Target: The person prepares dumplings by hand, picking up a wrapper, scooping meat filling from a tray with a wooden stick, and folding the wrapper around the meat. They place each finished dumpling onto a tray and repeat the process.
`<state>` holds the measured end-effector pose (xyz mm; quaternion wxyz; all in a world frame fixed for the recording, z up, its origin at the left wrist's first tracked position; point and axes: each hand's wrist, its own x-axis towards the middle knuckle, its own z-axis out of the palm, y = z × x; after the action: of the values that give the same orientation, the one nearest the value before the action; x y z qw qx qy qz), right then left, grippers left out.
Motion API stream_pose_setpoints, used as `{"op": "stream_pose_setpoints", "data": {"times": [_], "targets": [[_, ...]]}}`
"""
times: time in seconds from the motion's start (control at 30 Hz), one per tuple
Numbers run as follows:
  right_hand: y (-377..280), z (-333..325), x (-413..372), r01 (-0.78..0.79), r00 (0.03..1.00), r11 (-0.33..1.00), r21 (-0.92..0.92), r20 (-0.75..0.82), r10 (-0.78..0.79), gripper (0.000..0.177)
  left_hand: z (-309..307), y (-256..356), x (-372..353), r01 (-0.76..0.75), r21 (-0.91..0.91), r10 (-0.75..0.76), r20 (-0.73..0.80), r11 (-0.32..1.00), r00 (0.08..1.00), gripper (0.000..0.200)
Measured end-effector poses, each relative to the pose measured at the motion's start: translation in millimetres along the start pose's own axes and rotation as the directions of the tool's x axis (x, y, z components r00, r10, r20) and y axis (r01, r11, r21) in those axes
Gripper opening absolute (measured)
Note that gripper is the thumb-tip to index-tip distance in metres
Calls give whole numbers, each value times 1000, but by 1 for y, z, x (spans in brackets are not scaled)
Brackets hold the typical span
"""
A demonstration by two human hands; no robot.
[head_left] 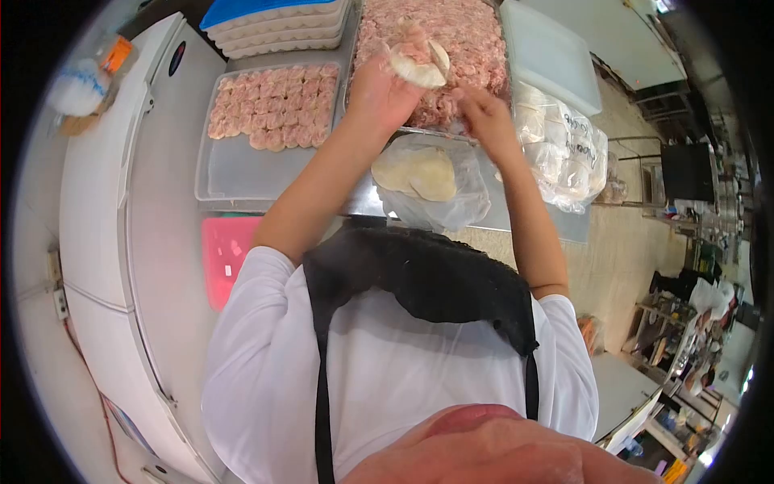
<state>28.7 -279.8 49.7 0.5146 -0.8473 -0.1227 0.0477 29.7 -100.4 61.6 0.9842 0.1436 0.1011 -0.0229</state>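
Observation:
My left hand (380, 90) is closed around a round, pale dumpling wrapper (421, 76) with pink minced meat (411, 42) on it. Beside the wrapper is the pale, rounded blade of a small spatula-like tool (440, 58). My right hand (486, 113) pinches toward its lower end, though the handle is mostly hidden. Both hands are over a large tray of minced meat (476, 36). Nearer my body, flat round wrappers (415, 173) lie on a clear plastic bag (468, 202).
Filled dumplings stand in rows (278, 105) on a translucent tray (242, 173) at left. Behind them are stacked white trays (282, 36) under a blue lid. To the right sit a translucent container (556, 52) and wrapped white packs (564, 153). A white fridge (153, 202) borders the left.

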Motion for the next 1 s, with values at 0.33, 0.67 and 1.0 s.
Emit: {"op": "stream_pose_setpoints", "data": {"times": [0.33, 0.67, 1.0], "targets": [[-30, -34, -37, 294, 951, 647, -703, 151, -268, 28, -27, -1, 24, 6, 38, -3, -90, 999, 996, 72], [-29, -83, -6, 456, 874, 457, -764, 287, -393, 22, -17, -1, 24, -54, 35, 58, -126, 998, 990, 56], [76, -123, 13, 364, 864, 645, -672, 502, 34, 37, -31, 6, -20, -231, 952, 229, 184, 202, 956, 54]]}}
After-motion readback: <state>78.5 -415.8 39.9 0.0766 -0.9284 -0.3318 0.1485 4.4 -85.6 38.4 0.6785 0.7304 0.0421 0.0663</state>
